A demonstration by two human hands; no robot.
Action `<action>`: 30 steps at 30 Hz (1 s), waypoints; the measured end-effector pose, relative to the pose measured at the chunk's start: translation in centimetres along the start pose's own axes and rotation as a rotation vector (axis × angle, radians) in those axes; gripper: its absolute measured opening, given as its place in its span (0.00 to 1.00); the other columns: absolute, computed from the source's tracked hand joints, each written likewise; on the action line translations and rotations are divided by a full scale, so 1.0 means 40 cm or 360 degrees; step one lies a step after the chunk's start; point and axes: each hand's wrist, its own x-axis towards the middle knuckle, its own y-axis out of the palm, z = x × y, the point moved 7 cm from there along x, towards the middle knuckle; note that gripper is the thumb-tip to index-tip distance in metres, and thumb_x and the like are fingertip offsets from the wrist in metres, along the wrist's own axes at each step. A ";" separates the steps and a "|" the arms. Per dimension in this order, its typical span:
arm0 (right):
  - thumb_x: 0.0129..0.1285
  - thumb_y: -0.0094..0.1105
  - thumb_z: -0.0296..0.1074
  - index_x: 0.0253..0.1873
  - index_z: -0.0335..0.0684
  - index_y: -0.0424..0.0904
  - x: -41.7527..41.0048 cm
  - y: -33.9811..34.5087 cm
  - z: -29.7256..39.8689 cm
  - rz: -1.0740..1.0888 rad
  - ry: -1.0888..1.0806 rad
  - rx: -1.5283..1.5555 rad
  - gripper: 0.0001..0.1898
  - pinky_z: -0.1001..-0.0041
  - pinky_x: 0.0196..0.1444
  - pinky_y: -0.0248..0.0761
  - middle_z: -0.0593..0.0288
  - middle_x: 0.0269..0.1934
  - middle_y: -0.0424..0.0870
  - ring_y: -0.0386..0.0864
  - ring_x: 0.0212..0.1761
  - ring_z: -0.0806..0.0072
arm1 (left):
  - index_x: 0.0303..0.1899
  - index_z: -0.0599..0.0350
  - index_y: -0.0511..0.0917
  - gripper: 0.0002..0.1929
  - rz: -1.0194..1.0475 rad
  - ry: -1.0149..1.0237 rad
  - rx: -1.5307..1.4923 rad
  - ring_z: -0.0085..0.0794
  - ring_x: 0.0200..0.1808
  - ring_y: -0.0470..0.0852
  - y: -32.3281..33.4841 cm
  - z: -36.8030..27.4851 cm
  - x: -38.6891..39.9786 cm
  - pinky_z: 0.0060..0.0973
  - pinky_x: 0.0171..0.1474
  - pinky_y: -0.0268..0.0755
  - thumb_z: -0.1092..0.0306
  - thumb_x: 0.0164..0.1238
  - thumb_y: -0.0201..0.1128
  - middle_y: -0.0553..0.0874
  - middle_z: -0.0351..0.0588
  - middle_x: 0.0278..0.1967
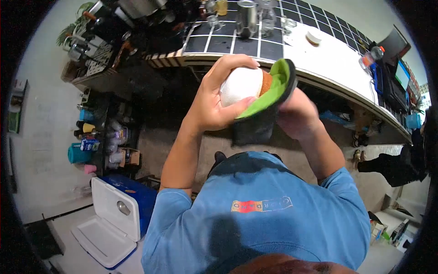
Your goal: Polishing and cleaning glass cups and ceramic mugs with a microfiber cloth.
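Note:
My left hand (214,92) is wrapped around a round white object (242,85) with a brown, textured side; what it is exactly cannot be told. The brown side faces the bright green lining of a black fabric item (255,128), possibly a cap, and my left thumb overlaps its green edge. At the right, my right hand (298,113) is behind the black outer side of the fabric item, slightly blurred, with its fingertips hidden. Both hands are raised in front of the counter's edge.
On the black-tiled counter (219,44) stand a metal cup (246,20) and several glasses. A white round lid or jar (313,37), a bottle (371,56) and a laptop (400,78) are further right. An open blue-and-white cooler (114,205) stands lower left, beside a shelf with containers. Another person's dark-clothed leg (379,167) shows at right.

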 end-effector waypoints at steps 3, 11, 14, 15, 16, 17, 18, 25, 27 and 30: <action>0.64 0.40 0.47 0.54 0.33 0.71 0.051 0.121 -0.026 -0.0025 -0.0037 0.0867 0.24 0.67 0.53 0.69 0.53 0.46 0.79 0.77 0.48 0.65 | 0.48 0.59 0.71 0.26 -0.0179 -0.0010 0.0078 0.35 0.41 0.75 -0.108 -0.023 -0.038 0.28 0.45 0.67 0.63 0.44 0.66 0.74 0.50 0.41; 0.60 0.55 0.44 0.60 0.38 0.64 0.144 0.182 -0.205 -0.0066 -0.0362 -0.0308 0.26 0.67 0.60 0.62 0.56 0.56 0.70 0.71 0.55 0.67 | 0.49 0.60 0.68 0.25 0.0046 -0.0028 0.0261 0.29 0.43 0.72 -0.279 -0.065 -0.078 0.23 0.48 0.64 0.67 0.45 0.63 0.74 0.48 0.41; 0.53 0.60 0.38 0.53 0.38 0.71 0.205 0.194 -0.207 -0.0207 -0.0190 -0.0703 0.23 0.65 0.54 0.65 0.53 0.48 0.76 0.76 0.49 0.62 | 0.51 0.59 0.66 0.26 0.0064 -0.0335 0.0033 0.25 0.41 0.73 -0.308 -0.052 -0.097 0.22 0.46 0.66 0.67 0.48 0.63 0.74 0.46 0.39; 0.51 0.59 0.37 0.51 0.38 0.73 0.210 0.219 -0.179 -0.0178 -0.0439 -0.1426 0.21 0.64 0.55 0.63 0.52 0.45 0.78 0.76 0.47 0.60 | 0.51 0.59 0.66 0.26 0.0064 -0.0333 0.0028 0.25 0.41 0.73 -0.310 -0.046 -0.105 0.22 0.46 0.66 0.67 0.48 0.63 0.74 0.46 0.39; 0.47 0.61 0.38 0.48 0.38 0.75 0.216 0.252 -0.160 -0.0298 -0.0472 -0.1459 0.21 0.60 0.59 0.57 0.55 0.40 0.80 0.76 0.45 0.59 | 0.50 0.59 0.66 0.26 -0.0193 -0.0458 -0.0127 0.26 0.39 0.74 -0.329 -0.025 -0.115 0.22 0.42 0.67 0.65 0.48 0.65 0.75 0.46 0.38; 0.47 0.61 0.38 0.48 0.38 0.75 0.220 0.262 -0.164 -0.0301 -0.0472 -0.1463 0.21 0.60 0.59 0.57 0.55 0.40 0.80 0.76 0.45 0.59 | 0.49 0.59 0.67 0.26 -0.0450 -0.0583 -0.0281 0.28 0.36 0.75 -0.347 -0.007 -0.128 0.23 0.38 0.69 0.63 0.48 0.67 0.76 0.45 0.36; 0.46 0.63 0.38 0.49 0.37 0.73 0.223 0.280 -0.163 -0.0258 -0.0546 -0.1586 0.23 0.61 0.59 0.56 0.53 0.44 0.77 0.75 0.47 0.59 | 0.51 0.59 0.65 0.28 -0.0512 -0.0466 -0.0267 0.28 0.36 0.75 -0.356 -0.025 -0.118 0.24 0.38 0.68 0.62 0.49 0.67 0.75 0.47 0.36; 0.46 0.69 0.31 0.55 0.35 0.68 0.216 0.301 -0.157 -0.0206 -0.0660 -0.0570 0.29 0.69 0.51 0.67 0.55 0.49 0.74 0.73 0.50 0.69 | 0.49 0.60 0.68 0.31 -0.0271 0.0724 0.0162 0.38 0.41 0.74 -0.396 -0.067 -0.085 0.30 0.42 0.68 0.62 0.39 0.70 0.74 0.54 0.39; 0.46 0.69 0.32 0.54 0.35 0.69 0.213 0.290 -0.151 -0.0212 -0.0577 -0.0660 0.28 0.70 0.50 0.68 0.57 0.48 0.75 0.73 0.49 0.71 | 0.46 0.59 0.72 0.30 -0.0089 0.0622 -0.0045 0.42 0.40 0.76 -0.399 -0.069 -0.071 0.32 0.41 0.69 0.63 0.33 0.71 0.74 0.55 0.40; 0.48 0.68 0.33 0.53 0.35 0.71 0.228 0.282 -0.145 -0.0284 -0.0312 -0.0578 0.25 0.72 0.48 0.69 0.60 0.44 0.77 0.75 0.46 0.73 | 0.46 0.51 0.75 0.33 0.0171 0.0491 0.0265 0.44 0.41 0.77 -0.377 -0.072 -0.059 0.35 0.42 0.71 0.64 0.25 0.72 0.74 0.55 0.42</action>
